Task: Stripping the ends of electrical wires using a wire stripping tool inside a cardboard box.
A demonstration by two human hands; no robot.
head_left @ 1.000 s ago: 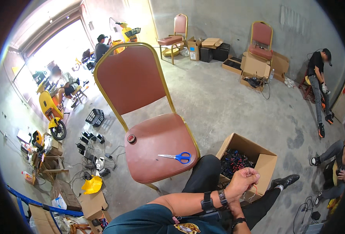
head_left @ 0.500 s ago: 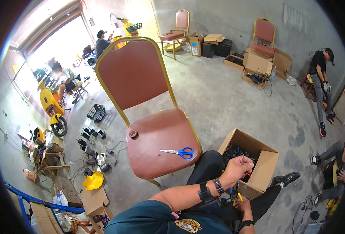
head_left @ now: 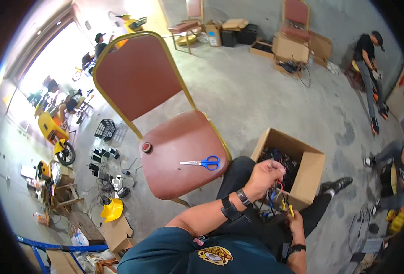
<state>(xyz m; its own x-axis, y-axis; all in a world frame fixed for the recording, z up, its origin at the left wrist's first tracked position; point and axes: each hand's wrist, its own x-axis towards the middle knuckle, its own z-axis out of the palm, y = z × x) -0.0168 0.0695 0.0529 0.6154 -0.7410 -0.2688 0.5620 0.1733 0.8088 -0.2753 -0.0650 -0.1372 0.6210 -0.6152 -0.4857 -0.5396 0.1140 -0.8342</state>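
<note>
My left hand (head_left: 265,179) is closed, fingertips pinched together over the near side of an open cardboard box (head_left: 312,176). A thin red wire (head_left: 281,185) hangs from its fingers, and blue connectors (head_left: 271,194) dangle just below. Lower and to the right, my right hand (head_left: 297,225) is wrapped around yellow-handled pliers (head_left: 291,210), which point up toward the wires. Their jaws are too small to make out. A dark tangle of wires (head_left: 294,170) fills the box. Blue-handled scissors (head_left: 209,163) and a small tape roll (head_left: 147,147) lie on the red chair seat (head_left: 179,180).
The chair's tall backrest (head_left: 135,75) rises ahead. Black adapters and cords (head_left: 104,171), a black basket (head_left: 105,129) and a yellow cover (head_left: 112,210) lie on the floor at left. A person (head_left: 370,68) sits by the right wall; another person works closer at right.
My right hand has raised the pliers up and to the right, nearer the wires. My left hand keeps its pinch beside the box. The whole view has shifted slightly.
</note>
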